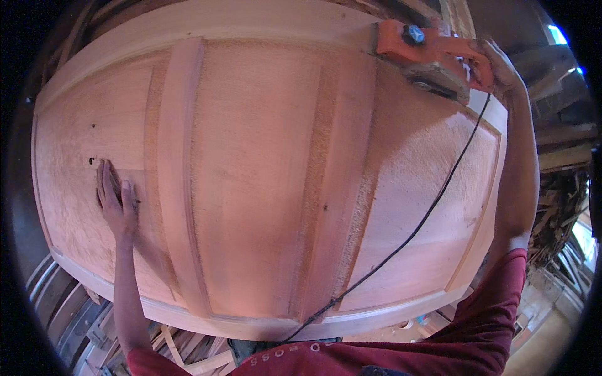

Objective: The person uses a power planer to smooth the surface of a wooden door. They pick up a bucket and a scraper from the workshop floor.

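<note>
A wide wooden door (251,175) with three recessed panels fills the view, with fine sawdust along its grooves. My left hand (116,200) rests on the left panel, fingers extended and holding nothing. At the upper right, my right hand (501,66) grips the rear handle of an orange power planer (420,47) with a blue knob on top, which is on the door's far rail at the corner. A black cord (407,241) runs from the tool diagonally down across the door toward my body.
Wooden boards and offcuts (552,194) are piled beyond the door's right end. More planks and pieces of timber (175,351) lie below the near edge, and stacked wood (78,25) shows behind the far edge. Light comes through openings at the right.
</note>
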`<state>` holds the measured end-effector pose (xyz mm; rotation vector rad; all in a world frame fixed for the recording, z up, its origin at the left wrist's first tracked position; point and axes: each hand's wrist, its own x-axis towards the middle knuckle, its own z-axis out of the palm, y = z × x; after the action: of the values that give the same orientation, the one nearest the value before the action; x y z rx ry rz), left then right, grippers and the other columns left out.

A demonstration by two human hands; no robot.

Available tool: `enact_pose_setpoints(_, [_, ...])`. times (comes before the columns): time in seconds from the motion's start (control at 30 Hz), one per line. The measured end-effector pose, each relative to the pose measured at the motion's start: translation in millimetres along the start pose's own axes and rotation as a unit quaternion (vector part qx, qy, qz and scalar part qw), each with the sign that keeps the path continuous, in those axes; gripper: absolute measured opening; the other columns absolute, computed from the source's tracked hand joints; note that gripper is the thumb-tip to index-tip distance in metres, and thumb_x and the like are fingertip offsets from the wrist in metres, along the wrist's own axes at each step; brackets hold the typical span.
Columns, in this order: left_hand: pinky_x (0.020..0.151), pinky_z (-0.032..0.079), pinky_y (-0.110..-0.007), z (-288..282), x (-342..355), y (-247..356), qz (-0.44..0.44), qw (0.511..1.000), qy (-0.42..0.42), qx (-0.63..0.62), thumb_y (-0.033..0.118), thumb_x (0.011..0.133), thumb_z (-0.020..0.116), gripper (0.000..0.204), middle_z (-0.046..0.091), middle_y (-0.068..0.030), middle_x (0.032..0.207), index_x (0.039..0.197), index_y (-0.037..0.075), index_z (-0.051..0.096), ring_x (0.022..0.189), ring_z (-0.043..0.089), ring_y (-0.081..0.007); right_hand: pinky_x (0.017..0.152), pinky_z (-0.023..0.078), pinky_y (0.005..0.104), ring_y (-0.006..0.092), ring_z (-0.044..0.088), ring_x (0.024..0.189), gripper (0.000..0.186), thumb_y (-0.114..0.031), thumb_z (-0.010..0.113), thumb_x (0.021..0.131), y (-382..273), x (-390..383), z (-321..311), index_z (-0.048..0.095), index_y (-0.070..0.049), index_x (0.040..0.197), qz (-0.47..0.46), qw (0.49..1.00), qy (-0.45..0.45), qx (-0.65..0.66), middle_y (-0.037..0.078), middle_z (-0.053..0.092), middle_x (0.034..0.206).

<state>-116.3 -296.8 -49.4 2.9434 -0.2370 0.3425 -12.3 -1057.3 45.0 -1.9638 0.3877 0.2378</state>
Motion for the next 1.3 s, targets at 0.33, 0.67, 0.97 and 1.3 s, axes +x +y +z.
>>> enact_pose_setpoints(0.33, [0.117,0.011,-0.049,-5,3,-1,-0.041,0.998,-0.04,0.034,0.045,0.098,0.036,0.066,0.029,-0.0129,0.155,0.151,0.006,0.025,0.145,0.022,-0.0301,0.059,0.047,0.0267,0.0109,0.056,0.064,0.042,-0.043,0.064,0.087,-77,40,111,0.057,-0.007,0.108,-0.056,0.996,-0.01,-0.075,0.003,0.06,0.085])
enact_pose_setpoints(0.67, [0.117,0.005,-0.052,-19,8,-4,-0.081,0.993,-0.066,-0.05,0.049,0.094,0.04,0.074,0.024,-0.0126,0.157,0.152,0.006,0.022,0.147,0.015,-0.0326,0.063,0.048,0.0261,0.0085,0.057,0.077,0.039,-0.044,0.054,0.095,-161,65,250,0.061,-0.007,0.104,-0.084,0.993,-0.067,-0.046,0.002,0.061,0.096])
enact_pose_setpoints(0.97, [0.116,0.006,-0.055,-15,9,-15,-0.074,0.992,-0.08,-0.063,0.053,0.095,0.037,0.077,0.024,-0.0125,0.157,0.151,0.004,0.021,0.147,0.015,-0.035,0.078,0.05,0.0268,0.0125,0.059,0.089,0.048,-0.048,0.052,0.096,-225,112,353,0.061,-0.006,0.115,-0.104,0.987,-0.091,-0.078,0.003,0.062,0.103])
enact_pose_setpoints(1.3, [0.116,0.005,-0.057,-20,3,-19,-0.089,0.988,-0.112,-0.055,0.055,0.095,0.036,0.078,0.022,-0.0134,0.158,0.152,0.006,0.02,0.147,0.014,-0.0362,0.081,0.05,0.0296,0.0141,0.06,0.093,0.047,-0.045,0.05,0.097,-332,107,552,0.062,-0.004,0.118,-0.152,0.958,-0.23,-0.075,0.005,0.064,0.104])
